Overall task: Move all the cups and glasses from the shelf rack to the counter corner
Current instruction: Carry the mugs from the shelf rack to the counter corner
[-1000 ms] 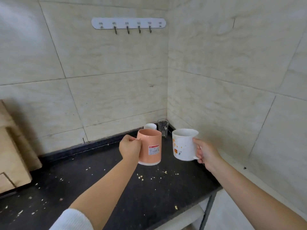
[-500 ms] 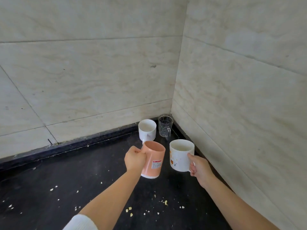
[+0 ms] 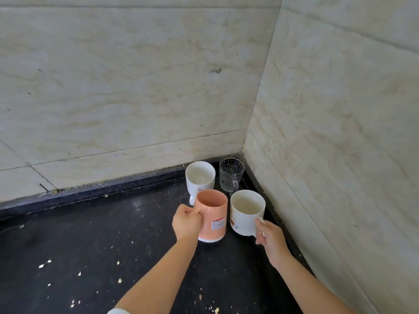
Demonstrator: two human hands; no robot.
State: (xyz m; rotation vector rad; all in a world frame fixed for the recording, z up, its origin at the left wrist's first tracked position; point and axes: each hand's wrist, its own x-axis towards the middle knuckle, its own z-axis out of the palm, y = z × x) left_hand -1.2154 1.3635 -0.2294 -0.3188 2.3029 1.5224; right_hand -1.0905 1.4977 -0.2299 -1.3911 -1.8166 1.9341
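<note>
Right of centre in the frame, the left hand (image 3: 186,223) has its grip clenched on the peach mug (image 3: 213,215), the right hand (image 3: 271,240) on the white printed mug's (image 3: 246,213) handle, both by the black tabletop (image 3: 90,241) corner; above them stand a white cup (image 3: 200,177) and glass mug (image 3: 231,173).

Four cups (image 3: 247,211) clustered in counter corner (image 3: 254,177)
</note>
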